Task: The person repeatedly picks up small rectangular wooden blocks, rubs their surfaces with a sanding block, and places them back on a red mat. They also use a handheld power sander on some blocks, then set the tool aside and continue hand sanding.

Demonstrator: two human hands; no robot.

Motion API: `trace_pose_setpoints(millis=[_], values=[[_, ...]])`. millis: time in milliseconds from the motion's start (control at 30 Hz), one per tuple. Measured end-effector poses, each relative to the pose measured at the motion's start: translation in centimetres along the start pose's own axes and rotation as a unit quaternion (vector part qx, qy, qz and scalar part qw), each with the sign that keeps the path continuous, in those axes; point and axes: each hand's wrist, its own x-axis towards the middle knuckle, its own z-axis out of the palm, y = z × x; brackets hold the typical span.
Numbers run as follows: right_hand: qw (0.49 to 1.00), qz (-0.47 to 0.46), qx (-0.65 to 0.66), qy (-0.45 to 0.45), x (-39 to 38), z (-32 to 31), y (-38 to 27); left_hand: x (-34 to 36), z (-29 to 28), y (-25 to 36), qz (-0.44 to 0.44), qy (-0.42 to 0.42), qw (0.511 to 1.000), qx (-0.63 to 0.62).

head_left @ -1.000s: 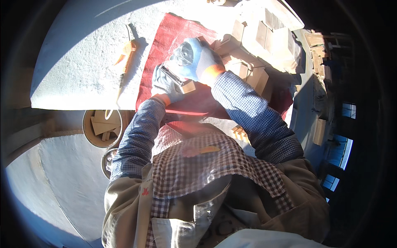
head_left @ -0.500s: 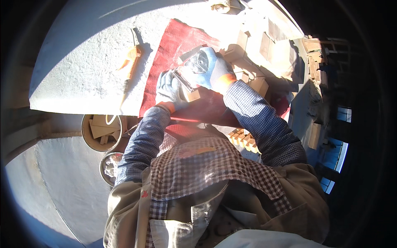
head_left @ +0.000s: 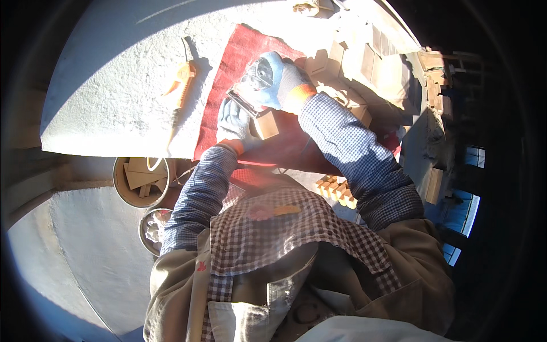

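My right hand (head_left: 285, 84), in a grey-blue glove with an orange cuff, is closed over the black top of what looks like a palm sander (head_left: 245, 104). The tool's flat metal-edged base tilts over a light brown wooden block (head_left: 266, 124). Around the block's left side curl the fingers of my left hand (head_left: 231, 119), gloved alike. Both hands are above a red cloth (head_left: 228, 74) on the pale table. The contact between base and block is partly hidden by the tool and my gloves.
An orange blow gun (head_left: 183, 80) with a hose lies left of the cloth. Several wooden blocks (head_left: 356, 62) are stacked at the right. Below the table edge stand a bucket of wood pieces (head_left: 118, 185) and a smaller bin (head_left: 142, 232). More small blocks (head_left: 336, 191) sit below right.
My right hand and the sander have shifted left across the block, baring more of its right end. My left hand keeps its hold with little movement.
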Motion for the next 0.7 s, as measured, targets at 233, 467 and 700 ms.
trace_pose_setpoints(millis=[233, 467, 700], values=[[0.996, -0.045, 0.017, -0.078, -9.7, 1.6, 1.2, 0.8, 0.5, -1.3, 0.054, 0.112, 0.976, -0.179], [0.995, -0.069, 0.009, 0.074, 0.9, 0.7, -2.2, 0.3, -1.8, 0.4, 0.014, -0.049, 0.998, -0.034], [0.982, -0.186, -0.039, -0.01, -8.0, 2.1, 1.7, 0.5, -1.5, -0.3, 0.063, 0.101, 0.988, -0.098]])
